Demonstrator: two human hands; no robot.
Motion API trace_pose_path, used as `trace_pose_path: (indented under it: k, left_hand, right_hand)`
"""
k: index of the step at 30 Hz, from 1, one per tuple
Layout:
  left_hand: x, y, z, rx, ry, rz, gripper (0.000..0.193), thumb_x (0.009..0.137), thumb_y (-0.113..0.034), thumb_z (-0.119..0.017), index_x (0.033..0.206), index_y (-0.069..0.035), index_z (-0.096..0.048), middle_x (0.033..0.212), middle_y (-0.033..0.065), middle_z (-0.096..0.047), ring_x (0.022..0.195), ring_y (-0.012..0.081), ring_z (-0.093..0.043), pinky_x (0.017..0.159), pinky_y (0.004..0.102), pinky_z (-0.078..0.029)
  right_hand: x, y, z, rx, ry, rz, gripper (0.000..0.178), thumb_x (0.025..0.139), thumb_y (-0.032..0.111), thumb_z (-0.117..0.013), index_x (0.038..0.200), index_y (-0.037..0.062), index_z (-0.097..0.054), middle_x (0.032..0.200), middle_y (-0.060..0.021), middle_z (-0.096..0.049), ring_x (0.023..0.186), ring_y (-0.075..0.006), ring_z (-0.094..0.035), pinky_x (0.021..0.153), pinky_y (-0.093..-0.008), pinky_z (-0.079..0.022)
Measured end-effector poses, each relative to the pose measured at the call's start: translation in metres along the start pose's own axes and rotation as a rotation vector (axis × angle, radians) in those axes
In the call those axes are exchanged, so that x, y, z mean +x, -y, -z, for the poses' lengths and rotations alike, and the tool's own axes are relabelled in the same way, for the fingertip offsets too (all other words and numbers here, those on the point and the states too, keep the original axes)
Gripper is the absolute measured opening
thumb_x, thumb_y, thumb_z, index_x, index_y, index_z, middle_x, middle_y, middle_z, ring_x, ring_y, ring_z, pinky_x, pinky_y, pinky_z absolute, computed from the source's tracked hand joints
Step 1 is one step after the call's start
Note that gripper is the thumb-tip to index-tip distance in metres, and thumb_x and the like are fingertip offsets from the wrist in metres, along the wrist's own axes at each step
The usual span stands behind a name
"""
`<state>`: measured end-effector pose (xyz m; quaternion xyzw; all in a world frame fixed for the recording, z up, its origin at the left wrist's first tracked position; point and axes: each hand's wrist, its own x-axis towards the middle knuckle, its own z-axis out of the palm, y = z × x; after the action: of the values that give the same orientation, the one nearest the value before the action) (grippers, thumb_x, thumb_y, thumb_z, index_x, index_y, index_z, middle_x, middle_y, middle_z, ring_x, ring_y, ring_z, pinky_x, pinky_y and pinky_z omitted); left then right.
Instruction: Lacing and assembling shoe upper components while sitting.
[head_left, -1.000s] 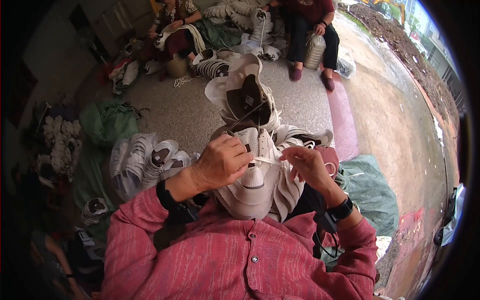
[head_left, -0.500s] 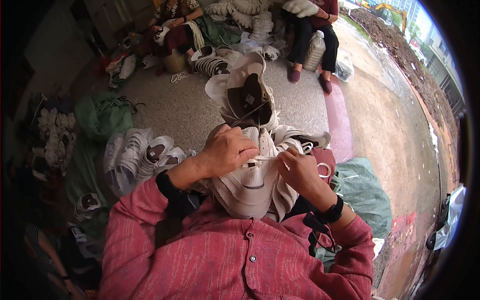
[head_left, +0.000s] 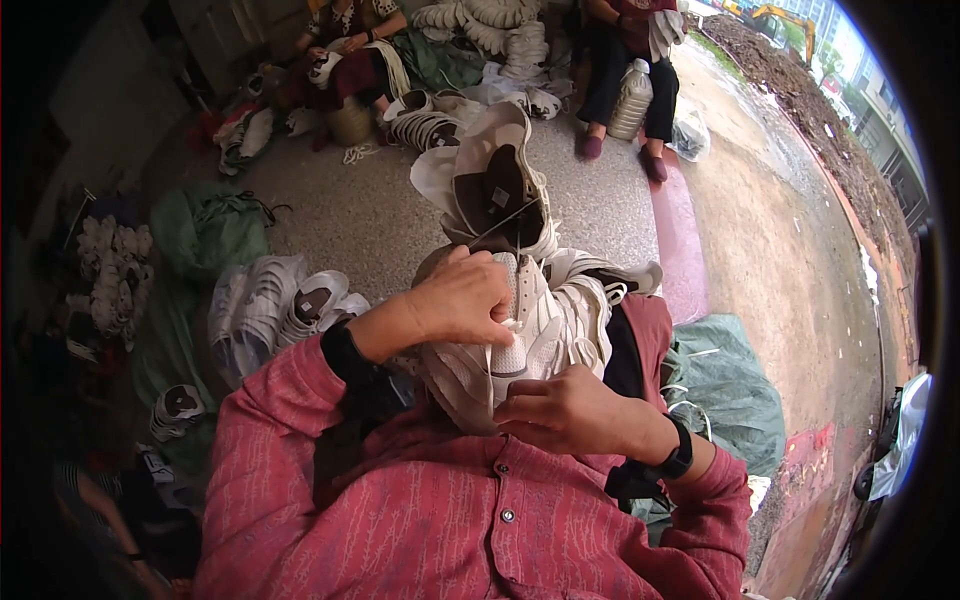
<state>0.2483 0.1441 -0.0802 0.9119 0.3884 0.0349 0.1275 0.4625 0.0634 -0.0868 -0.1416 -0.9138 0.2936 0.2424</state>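
Note:
A white mesh shoe upper (head_left: 462, 385) lies in my lap, on top of a bunch of similar uppers. My left hand (head_left: 458, 298) is closed over its left side, thumb and finger pinched at the eyelets by the tongue (head_left: 512, 358). From those fingertips a thin white shoelace (head_left: 489, 372) runs down toward the toe. My right hand (head_left: 572, 412) is closed near the toe, fingertips pinched at the lower end of that lace. Just beyond my hands stand nested uppers with dark brown linings (head_left: 497, 190), crossed by a thin rod or strand.
Bundled uppers in clear plastic (head_left: 262, 305) lie at left, beside a green sack (head_left: 208, 232). Another green sack (head_left: 728, 385) lies at right. Two people sit across from me; a large plastic bottle (head_left: 631, 100) stands by one. More uppers (head_left: 425, 125) are piled on the floor.
My right hand has moved down and left, from beside the eyelets to the toe, and the lace now runs downward. My left hand has shifted slightly. A person across has lowered white pieces to their side.

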Motion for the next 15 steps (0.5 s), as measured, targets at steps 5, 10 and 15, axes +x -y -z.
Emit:
trace_pose_path:
  k: [5,10,15]
  left_hand:
    - [-0.003,0.008,-0.019,-0.233,-0.152,0.066,0.019,0.075,-0.031,-0.074,0.075,-0.012,-0.068,0.080,0.0030,-0.061,0.094,0.0228,-0.055,0.088,0.0370,-0.036]
    - [-0.008,0.003,-0.007,-0.808,0.000,0.293,0.030,0.090,-0.036,-0.067,0.076,-0.009,-0.068,0.077,0.0024,-0.060,0.080,0.0187,-0.055,0.083,0.0320,-0.039]
    - [-0.051,0.003,0.065,-1.633,-0.130,-0.096,0.041,0.102,-0.039,-0.051,0.076,-0.009,-0.061,0.058,-0.0022,-0.046,0.052,0.0095,-0.044,0.063,0.0311,-0.046]
  right_hand:
    - [-0.005,-0.016,-0.007,-0.330,0.005,0.019,0.021,0.077,0.010,-0.065,0.099,0.0073,-0.063,0.087,-0.0055,-0.058,0.067,-0.0240,-0.064,0.054,-0.0356,-0.052]
    - [-0.005,-0.039,-0.017,-0.232,-0.089,-0.073,0.022,0.080,0.009,-0.065,0.102,0.0075,-0.063,0.090,-0.0051,-0.058,0.064,-0.0261,-0.064,0.053,-0.0358,-0.051]
    - [-0.007,-0.048,-0.028,-0.032,-0.162,-0.110,0.017,0.089,0.012,-0.065,0.104,0.0072,-0.064,0.092,-0.0081,-0.061,0.066,-0.0312,-0.064,0.056,-0.0396,-0.051]
